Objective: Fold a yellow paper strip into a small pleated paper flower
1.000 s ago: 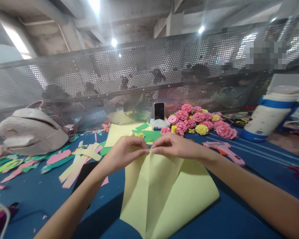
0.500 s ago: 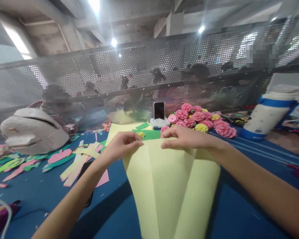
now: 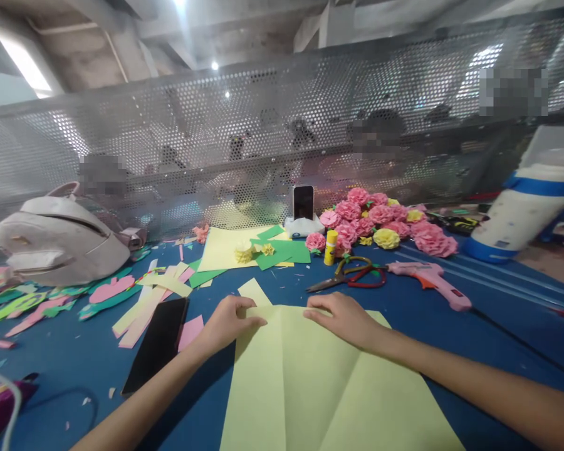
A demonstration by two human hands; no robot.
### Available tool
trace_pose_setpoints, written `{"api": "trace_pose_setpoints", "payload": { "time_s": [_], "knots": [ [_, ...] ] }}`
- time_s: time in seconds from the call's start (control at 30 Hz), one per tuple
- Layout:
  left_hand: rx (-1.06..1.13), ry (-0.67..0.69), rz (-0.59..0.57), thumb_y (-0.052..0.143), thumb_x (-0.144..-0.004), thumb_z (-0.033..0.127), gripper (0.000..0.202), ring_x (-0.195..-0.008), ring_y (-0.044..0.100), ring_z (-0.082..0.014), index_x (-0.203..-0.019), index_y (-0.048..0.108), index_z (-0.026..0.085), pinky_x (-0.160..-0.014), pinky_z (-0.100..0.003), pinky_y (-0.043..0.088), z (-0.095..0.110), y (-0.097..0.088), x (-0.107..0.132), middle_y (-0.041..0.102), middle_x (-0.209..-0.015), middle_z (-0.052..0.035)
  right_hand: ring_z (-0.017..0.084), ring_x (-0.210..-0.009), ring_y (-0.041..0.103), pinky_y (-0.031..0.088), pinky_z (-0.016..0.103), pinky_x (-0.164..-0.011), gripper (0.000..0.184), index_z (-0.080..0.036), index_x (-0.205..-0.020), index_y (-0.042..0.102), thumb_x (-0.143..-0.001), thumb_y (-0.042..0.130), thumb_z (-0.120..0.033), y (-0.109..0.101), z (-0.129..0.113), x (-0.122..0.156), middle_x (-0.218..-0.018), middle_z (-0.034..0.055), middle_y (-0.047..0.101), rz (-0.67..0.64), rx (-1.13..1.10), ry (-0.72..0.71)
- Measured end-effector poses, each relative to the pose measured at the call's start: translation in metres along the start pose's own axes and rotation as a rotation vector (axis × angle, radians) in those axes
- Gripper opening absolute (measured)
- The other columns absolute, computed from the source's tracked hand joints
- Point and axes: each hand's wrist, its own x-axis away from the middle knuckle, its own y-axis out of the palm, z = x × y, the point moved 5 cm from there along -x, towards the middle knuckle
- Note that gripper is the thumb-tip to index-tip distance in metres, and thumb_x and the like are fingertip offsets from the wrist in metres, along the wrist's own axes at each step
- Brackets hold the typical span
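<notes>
Yellow sheet [image 3: 317, 376] lowered; left hand [image 3: 229, 324], right hand [image 3: 344, 318] pinching far edge.

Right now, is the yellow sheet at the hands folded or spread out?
Spread out: the yellow sheet widens toward the viewer from the left hand and right hand, creases running down it.
</notes>
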Motion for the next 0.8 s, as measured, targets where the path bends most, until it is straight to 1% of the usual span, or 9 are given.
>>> {"api": "trace_pose_setpoints", "payload": {
  "time_s": [0.07,0.13,0.27,0.43,0.53,0.8],
  "knots": [
    [0.018,-0.024,0.036,0.069,-0.074,0.041,0.029,-0.056,0.045,-0.0123,-0.063,0.064,0.014,-0.050,-0.022,0.028,-0.006,0.003,0.003,0.052,-0.057,0.0029,0.017,-0.066,0.054,0.026,0.026,-0.059,0.036,-0.019,-0.072,0.059,-0.093,0.046,-0.045,0.004,0.002,0.002,-0.067,0.0011,0.060,0.033,0.015,-0.006],
    [0.047,-0.055,0.055,0.068,-0.074,0.041,0.029,-0.055,0.047,-0.0122,-0.064,0.064,0.014,-0.049,-0.021,0.031,-0.010,0.005,0.005,0.053,-0.057,0.0029,0.016,-0.066,0.054,0.026,0.026,-0.060,0.035,-0.020,-0.073,0.059,-0.094,0.045,-0.044,0.004,0.002,0.002,-0.067,0.0004,0.060,0.044,0.014,-0.021],
    [0.125,-0.126,0.038,0.068,-0.074,0.041,0.028,-0.052,0.054,-0.0136,-0.064,0.063,0.015,-0.047,-0.021,0.036,-0.016,0.006,0.005,0.059,-0.058,0.0010,0.016,-0.063,0.054,0.027,0.025,-0.060,0.035,-0.021,-0.073,0.061,-0.096,0.045,-0.043,0.003,0.003,0.000,-0.066,-0.0005,0.061,0.050,-0.012,-0.046],
    [0.212,-0.181,0.016,0.070,-0.072,0.040,0.027,-0.050,0.057,-0.0145,-0.065,0.064,0.015,-0.045,-0.021,0.040,-0.017,0.007,0.005,0.062,-0.058,0.0001,0.015,-0.063,0.054,0.029,0.025,-0.059,0.034,-0.021,-0.074,0.065,-0.094,0.049,-0.042,0.003,0.007,0.000,-0.066,-0.0011,0.062,0.060,-0.062,-0.058],
    [0.253,-0.200,0.012,0.071,-0.070,0.040,0.027,-0.049,0.057,-0.0139,-0.063,0.063,0.015,-0.045,-0.021,0.040,-0.017,0.008,0.006,0.061,-0.057,0.0008,0.015,-0.064,0.055,0.030,0.025,-0.059,0.034,-0.021,-0.074,0.067,-0.094,0.050,-0.042,0.004,0.009,0.000,-0.066,-0.0009,0.064,0.053,-0.086,-0.058],
    [0.303,-0.213,0.018,0.073,-0.067,0.040,0.030,-0.046,0.052,-0.0114,-0.057,0.060,0.015,-0.043,-0.020,0.035,-0.015,0.009,0.009,0.057,-0.052,0.0025,0.017,-0.070,0.061,0.036,0.024,-0.064,0.030,-0.019,-0.075,0.070,-0.092,0.054,-0.039,0.005,0.012,0.000,-0.072,0.0005,0.069,0.049,-0.184,-0.064]
  ]
}}
